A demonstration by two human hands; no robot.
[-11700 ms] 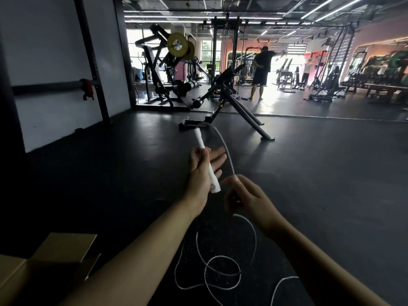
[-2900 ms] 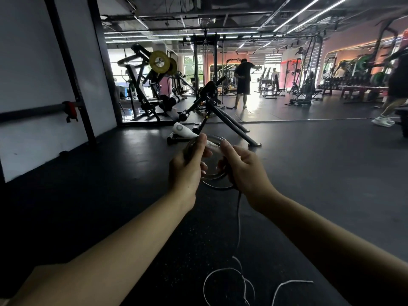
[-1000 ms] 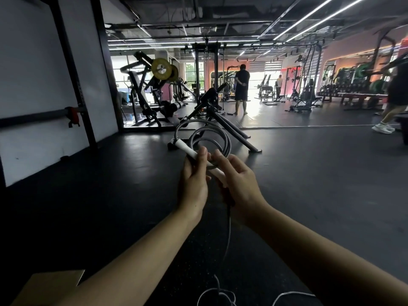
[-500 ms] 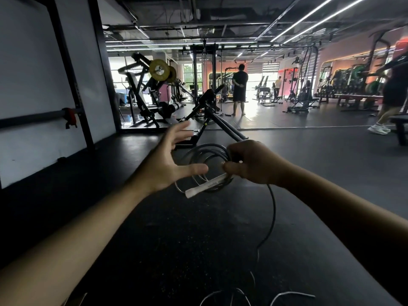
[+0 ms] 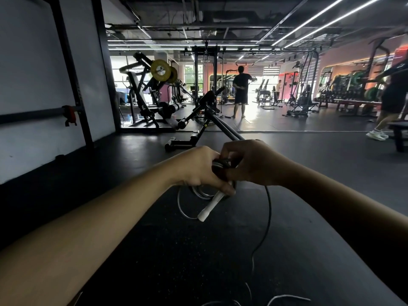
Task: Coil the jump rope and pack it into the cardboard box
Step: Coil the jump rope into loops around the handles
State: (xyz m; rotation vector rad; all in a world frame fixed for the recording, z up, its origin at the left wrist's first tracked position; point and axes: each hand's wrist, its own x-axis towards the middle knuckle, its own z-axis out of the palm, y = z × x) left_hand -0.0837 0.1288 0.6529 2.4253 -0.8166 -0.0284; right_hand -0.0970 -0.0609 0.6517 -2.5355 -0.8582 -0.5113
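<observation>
My left hand grips the coiled part of the jump rope, whose loops hang below my fist. The rope's white handle sticks out down and left from under that hand. My right hand pinches the same bundle of loops from the right, touching my left hand. A loose length of rope drops from my right hand to the floor and ends in tangled white cord at the bottom edge. The cardboard box is out of view.
A black adjustable bench frame stands on the dark rubber floor just beyond my hands. Weight machines fill the back left. A person stands far off; another person walks at the right edge.
My left hand was open half a second ago; it has closed on the coil beside my right hand. The coil has dropped lower and the handle now points down and left.
</observation>
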